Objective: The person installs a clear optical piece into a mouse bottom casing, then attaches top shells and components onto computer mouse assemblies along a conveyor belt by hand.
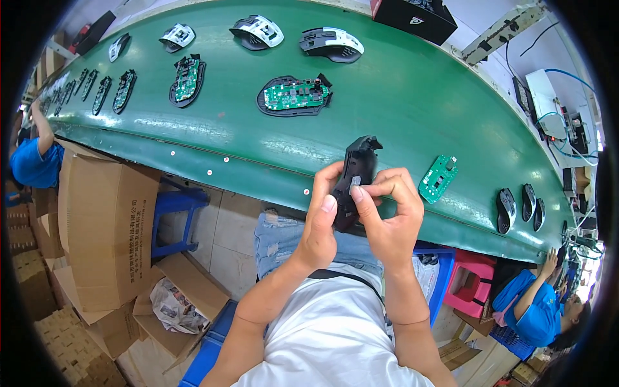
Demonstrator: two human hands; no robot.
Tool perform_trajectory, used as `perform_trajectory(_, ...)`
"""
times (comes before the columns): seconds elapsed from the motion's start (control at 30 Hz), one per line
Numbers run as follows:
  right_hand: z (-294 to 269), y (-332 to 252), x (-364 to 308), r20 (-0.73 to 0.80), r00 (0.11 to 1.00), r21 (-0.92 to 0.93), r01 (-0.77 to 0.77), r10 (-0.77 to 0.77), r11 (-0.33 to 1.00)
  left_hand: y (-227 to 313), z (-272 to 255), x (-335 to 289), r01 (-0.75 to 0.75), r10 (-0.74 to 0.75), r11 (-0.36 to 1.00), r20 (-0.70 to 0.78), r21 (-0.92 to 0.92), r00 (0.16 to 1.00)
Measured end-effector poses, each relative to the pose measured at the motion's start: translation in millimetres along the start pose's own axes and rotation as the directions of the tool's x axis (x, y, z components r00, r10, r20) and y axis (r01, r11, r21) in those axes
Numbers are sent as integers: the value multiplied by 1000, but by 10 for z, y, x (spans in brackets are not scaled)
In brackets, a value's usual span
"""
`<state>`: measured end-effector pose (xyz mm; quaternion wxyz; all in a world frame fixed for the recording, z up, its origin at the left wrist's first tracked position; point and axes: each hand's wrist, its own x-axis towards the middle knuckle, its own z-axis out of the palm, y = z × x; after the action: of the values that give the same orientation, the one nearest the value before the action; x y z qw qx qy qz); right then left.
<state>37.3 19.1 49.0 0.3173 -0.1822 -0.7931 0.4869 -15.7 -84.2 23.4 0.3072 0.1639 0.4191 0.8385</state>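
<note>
Left hand (319, 222) and right hand (390, 209) both closed around a black mouse shell (353, 177).

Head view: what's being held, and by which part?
A black mouse shell, held upright over the belt's edge. Left hand grips its lower side; right hand pinches a small pale piece against its middle.
</note>
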Motion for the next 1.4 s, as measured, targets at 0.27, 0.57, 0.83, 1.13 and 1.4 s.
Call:
perform_trajectory(0.27, 44, 48, 47, -135, 973, -211, 158, -189, 965, 74, -106, 15, 119, -118, 989, 22, -90, 993)
perform_trajectory(0.57, -56, 70, 139, 76, 977, -63, 203, -198, 977, 105, -165, 54, 204, -183, 906, 92, -369, 979)
perform_trajectory(0.83, -18, 59, 93, 46, 993, -77, 111, -108, 991, 115, -151, 35, 226, -228, 926, 30, -302, 973)
perform_trajectory(1.13, 15, 90, 115, 25, 993, -40, 116, -115, 992, 110, -208, 43, 216, -213, 920, 44, -328, 976)
perform_trajectory(1.4, 3, 65, 121, 58, 997, 42, 53, -55, 998, 139, -265, 108, 330, -345, 802, 63, -498, 936)
